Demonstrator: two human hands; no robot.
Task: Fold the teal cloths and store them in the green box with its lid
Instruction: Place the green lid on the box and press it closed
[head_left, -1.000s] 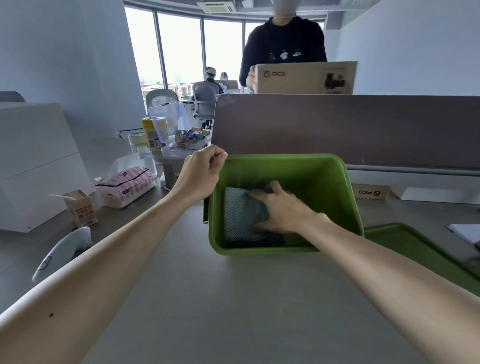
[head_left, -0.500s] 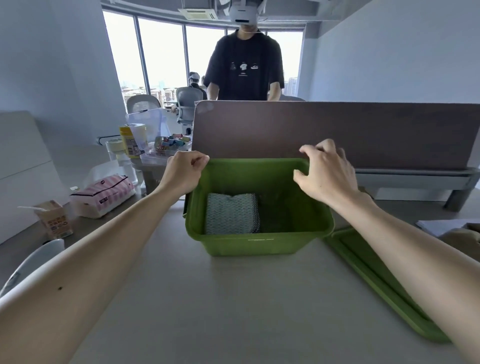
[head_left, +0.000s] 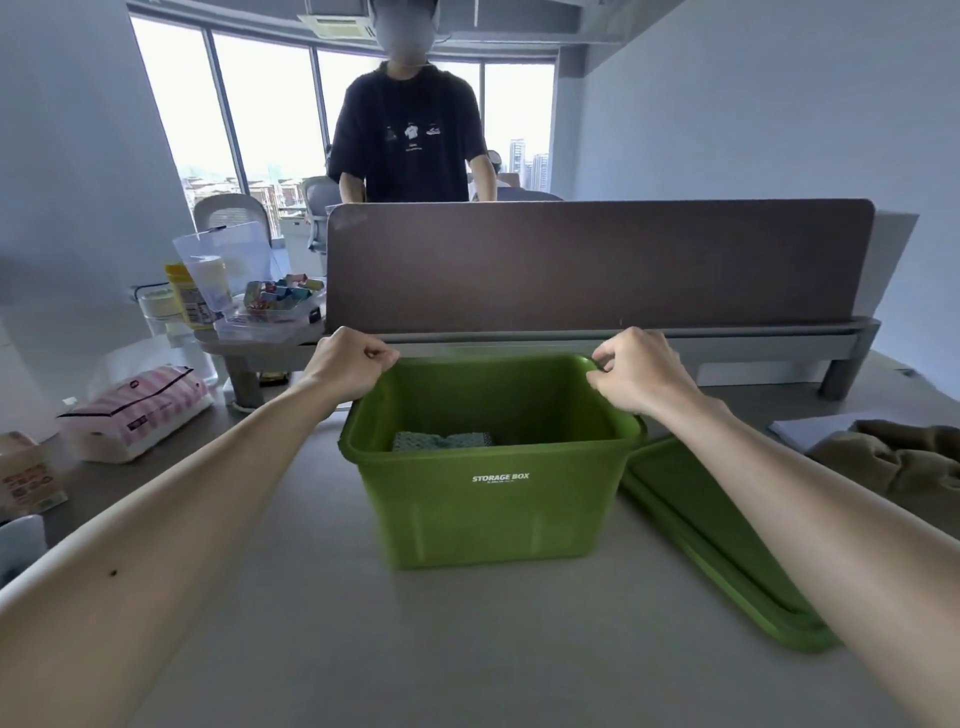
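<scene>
Gripping the far corners of the green box (head_left: 493, 499), the left hand (head_left: 348, 364) and the right hand (head_left: 636, 371) are both curled tight over its rim. The box stands on the table (head_left: 322, 623) with a folded teal cloth (head_left: 441, 440) lying inside on its left half. Its green lid (head_left: 722, 545) lies flat on the table, just beside the box on the right.

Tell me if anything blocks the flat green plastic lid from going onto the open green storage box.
Only the hands: the left hand and right hand grip the green storage box by its rim. The flat green plastic lid lies beside it on the right.
</scene>
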